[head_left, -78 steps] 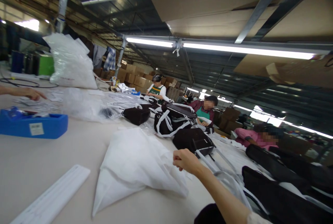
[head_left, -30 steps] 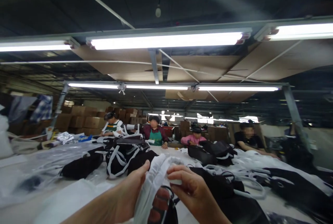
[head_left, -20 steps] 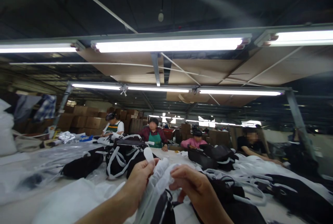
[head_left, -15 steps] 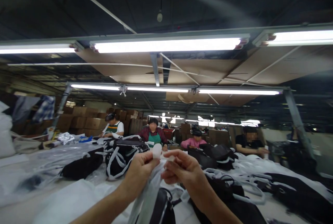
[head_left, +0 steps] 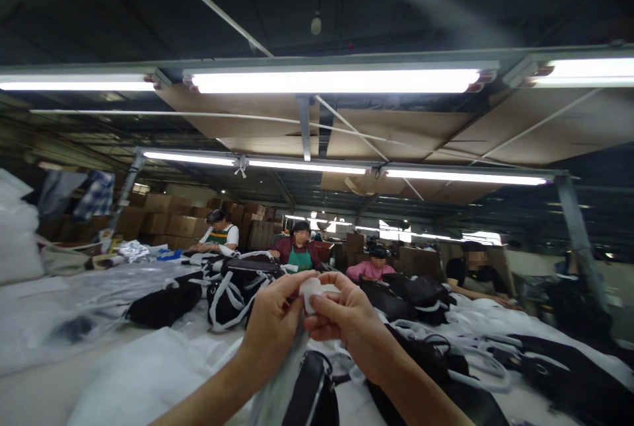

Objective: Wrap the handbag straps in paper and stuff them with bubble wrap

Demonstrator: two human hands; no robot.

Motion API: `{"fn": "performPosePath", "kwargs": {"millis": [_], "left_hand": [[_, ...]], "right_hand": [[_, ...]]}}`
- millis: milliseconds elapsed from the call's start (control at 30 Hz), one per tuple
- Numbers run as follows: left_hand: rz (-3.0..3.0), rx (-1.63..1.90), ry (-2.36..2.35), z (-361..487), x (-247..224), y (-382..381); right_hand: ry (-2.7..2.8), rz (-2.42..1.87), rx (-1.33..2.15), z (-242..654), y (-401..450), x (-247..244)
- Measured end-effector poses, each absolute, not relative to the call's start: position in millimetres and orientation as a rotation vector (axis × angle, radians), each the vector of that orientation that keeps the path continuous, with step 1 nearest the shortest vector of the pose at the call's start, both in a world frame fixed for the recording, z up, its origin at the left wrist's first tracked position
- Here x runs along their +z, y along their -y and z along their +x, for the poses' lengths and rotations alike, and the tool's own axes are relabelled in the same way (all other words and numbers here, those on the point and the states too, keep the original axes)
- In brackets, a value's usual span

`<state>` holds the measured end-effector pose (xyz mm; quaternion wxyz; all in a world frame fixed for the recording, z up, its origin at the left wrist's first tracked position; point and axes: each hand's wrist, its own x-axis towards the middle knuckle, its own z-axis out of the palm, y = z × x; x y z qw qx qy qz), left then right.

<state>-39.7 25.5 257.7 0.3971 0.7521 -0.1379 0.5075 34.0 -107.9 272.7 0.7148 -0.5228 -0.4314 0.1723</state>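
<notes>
A soft white wrapping strip (head_left: pixel 311 290) is bunched between my hands above the table, its upper end folded over. My left hand (head_left: pixel 275 323) pinches it from the left, thumb against fingers. From the other side my right hand (head_left: pixel 341 314) grips the same strip between thumb and curled fingers, and the fingertips of both hands nearly meet. A pale band (head_left: pixel 280 386) runs down from beneath my left hand, beside a black bag (head_left: pixel 310 390) with a zip. Whether the band and the strip are one piece is hidden by my fingers.
Black bags with white-wrapped straps (head_left: pixel 230 297) lie beyond my left hand, and more black bags (head_left: pixel 411 294) lie to the right. White wrapping sheet (head_left: pixel 143 373) covers the near left table. Several people sit across it; cartons (head_left: pixel 168 214) are stacked behind.
My hands have drawn closer together, and the right fingers now press on the white strip's upper end, which stood upright in the left hand before. The view has shifted slightly.
</notes>
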Motion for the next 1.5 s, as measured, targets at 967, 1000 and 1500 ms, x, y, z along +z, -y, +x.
{"fn": "performPosePath", "kwargs": {"millis": [967,1000,1500], "left_hand": [[2.323,1.531,0.426,-49.6,263.4,-50.0],[2.343,1.500,0.428,-49.3,263.3,-50.7],[3.003,1.132,-0.028,-64.5,240.2,-51.9]], "right_hand": [[1.290,-1.365,-0.005,41.3,90.8,313.4],[1.281,-1.327,-0.037,42.0,90.2,316.1],[1.167,-1.116,0.133,49.4,100.2,326.5]]}}
